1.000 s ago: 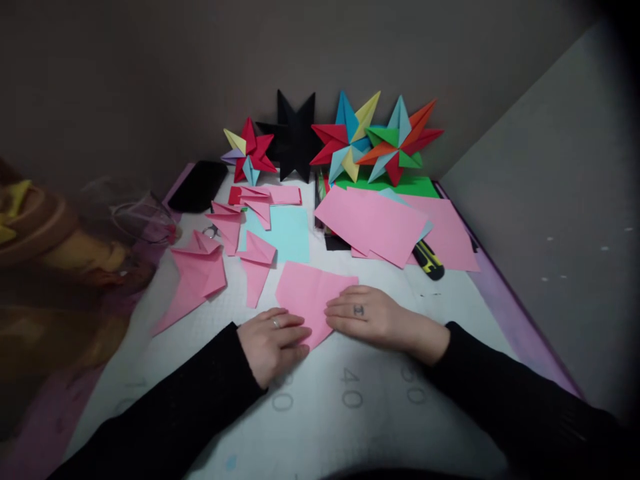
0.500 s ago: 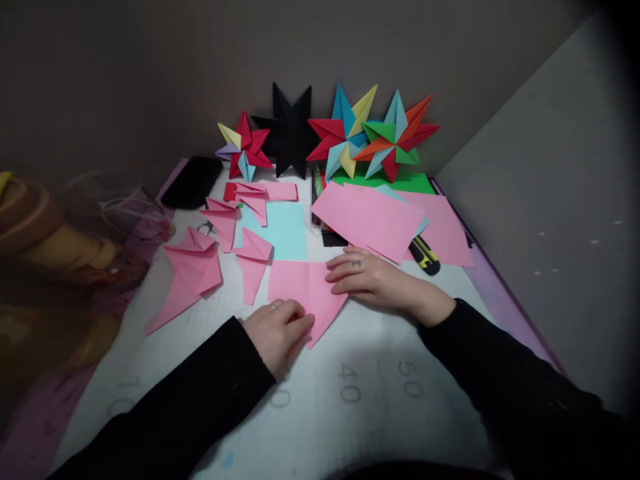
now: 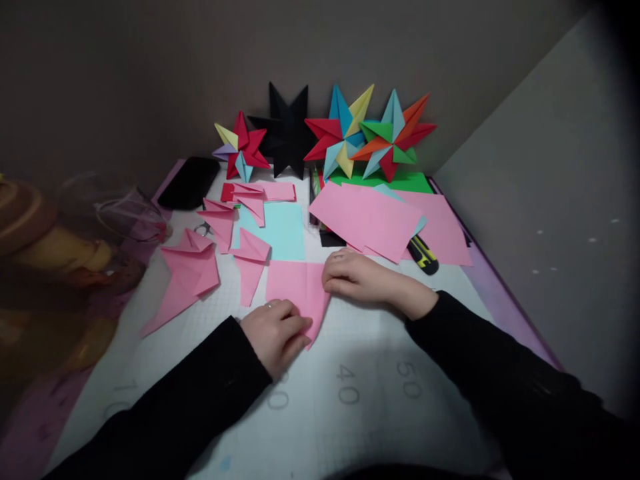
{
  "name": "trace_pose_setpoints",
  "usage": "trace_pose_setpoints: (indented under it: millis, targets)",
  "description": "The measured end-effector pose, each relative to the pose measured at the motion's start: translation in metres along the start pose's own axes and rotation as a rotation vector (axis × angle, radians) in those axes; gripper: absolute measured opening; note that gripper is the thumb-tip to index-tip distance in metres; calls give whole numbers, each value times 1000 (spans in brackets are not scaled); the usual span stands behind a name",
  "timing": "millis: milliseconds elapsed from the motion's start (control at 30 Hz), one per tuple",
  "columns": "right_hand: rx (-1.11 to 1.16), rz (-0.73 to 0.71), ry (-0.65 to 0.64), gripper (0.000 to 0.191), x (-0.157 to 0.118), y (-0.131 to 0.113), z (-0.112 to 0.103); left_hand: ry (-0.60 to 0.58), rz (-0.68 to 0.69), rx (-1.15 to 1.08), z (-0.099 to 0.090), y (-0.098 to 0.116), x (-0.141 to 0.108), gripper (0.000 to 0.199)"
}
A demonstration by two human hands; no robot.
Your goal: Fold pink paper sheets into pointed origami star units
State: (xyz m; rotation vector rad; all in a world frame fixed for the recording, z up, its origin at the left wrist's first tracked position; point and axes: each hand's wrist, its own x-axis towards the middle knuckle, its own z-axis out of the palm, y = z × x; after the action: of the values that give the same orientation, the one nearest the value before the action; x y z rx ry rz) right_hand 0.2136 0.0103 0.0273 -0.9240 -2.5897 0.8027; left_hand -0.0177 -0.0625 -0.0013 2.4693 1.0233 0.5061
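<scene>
A creased sheet of pink paper (image 3: 291, 283) lies on the white gridded mat, its right side curled over toward the middle. My left hand (image 3: 276, 333) pinches the near corner of this sheet, thumb and fingers together. At the upper right, my right hand (image 3: 353, 275) is closed on the raised edge, with its fingertips partly hidden. Just left of the sheet stand folded pink paper pieces, a smaller one (image 3: 251, 260) and a larger one (image 3: 193, 270). A light blue paper square (image 3: 280, 230) lies flat behind the sheet.
Paper stars, one black (image 3: 287, 133) and one multicoloured (image 3: 345, 130), lean on the back wall. Pink sheets (image 3: 370, 220) and a yellow-black cutter (image 3: 424, 255) are at the right. A black phone (image 3: 190, 182) and a clear container (image 3: 133, 213) are at the left.
My right hand has moved slightly left and its fingers have curled in, bringing the sheet's right edge over toward the middle. My left hand stays on the near corner.
</scene>
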Motion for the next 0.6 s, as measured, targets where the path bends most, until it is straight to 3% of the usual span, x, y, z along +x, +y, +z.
trace_pose_setpoints:
  millis: [100, 233, 367, 600]
  targets:
    - [-88, 28, -15, 17, 11, -4, 3, -21, -87, 12, 0, -1, 0, 24]
    - [-155, 75, -39, 19, 20, -7, 8, -5, 32, 84, 10, -8, -1, 46]
    - [-193, 107, -39, 20, 26, -10, 12, 4, 117, 173, 18, -14, -4, 46]
    - [-180, 173, 25, 14, 23, -1, 14, -6, 102, 238, 15, -10, -5, 48]
